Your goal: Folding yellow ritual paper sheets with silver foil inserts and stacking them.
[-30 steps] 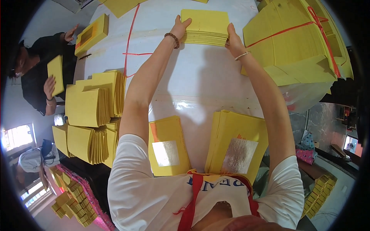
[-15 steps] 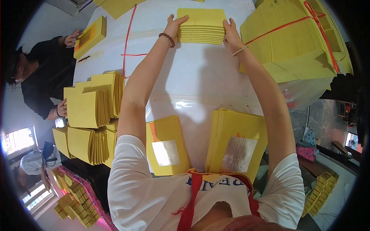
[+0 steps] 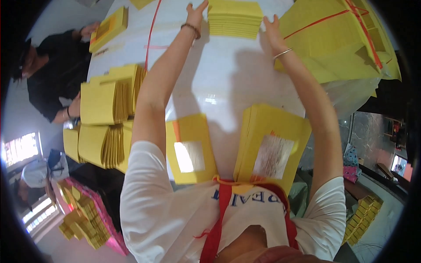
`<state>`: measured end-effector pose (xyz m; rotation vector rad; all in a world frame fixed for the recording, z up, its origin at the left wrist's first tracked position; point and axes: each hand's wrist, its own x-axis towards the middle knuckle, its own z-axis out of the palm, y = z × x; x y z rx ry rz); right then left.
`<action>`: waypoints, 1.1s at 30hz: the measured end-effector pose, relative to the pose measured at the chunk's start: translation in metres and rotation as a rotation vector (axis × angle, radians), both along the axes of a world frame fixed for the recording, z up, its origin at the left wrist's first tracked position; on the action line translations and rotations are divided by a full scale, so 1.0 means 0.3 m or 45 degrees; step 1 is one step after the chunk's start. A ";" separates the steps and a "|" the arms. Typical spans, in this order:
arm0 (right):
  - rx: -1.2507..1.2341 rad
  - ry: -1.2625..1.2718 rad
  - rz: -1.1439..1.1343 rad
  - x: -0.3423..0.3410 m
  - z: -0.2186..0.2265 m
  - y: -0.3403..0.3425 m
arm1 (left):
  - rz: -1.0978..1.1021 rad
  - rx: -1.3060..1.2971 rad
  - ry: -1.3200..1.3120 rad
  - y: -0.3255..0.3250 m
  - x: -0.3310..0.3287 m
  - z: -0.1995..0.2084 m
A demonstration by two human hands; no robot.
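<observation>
Head view: spread, empty hands [image 3: 195,18] [image 3: 274,35] flank the yellow stack's [image 3: 234,18] edges, tabletop [image 3: 210,70] open nearer.

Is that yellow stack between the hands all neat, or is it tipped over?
Neat, not tipped over: the stack shows its edges in even rows, between the left hand and right hand.

I squint at daylight burning white in 2 window patches [image 3: 21,147] at left, while soft shadows fall across the white tabletop [image 3: 215,65], the left silvery panel [image 3: 190,156] glares, slight blur softens the scene, and straight edges bow toward the round, black rim.
</observation>
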<state>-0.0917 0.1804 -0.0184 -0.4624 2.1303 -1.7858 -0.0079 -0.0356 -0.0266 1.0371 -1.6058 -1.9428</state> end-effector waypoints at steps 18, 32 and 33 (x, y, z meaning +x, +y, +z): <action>-0.005 -0.015 0.203 0.474 0.232 0.878 | -0.102 -0.946 -0.246 0.597 1.194 -0.127; -0.533 -0.390 0.024 0.894 0.015 0.996 | -0.492 0.146 0.179 1.002 0.925 -0.030; -0.559 -0.410 0.038 0.891 -0.001 0.997 | -0.509 0.147 0.172 1.009 0.922 -0.035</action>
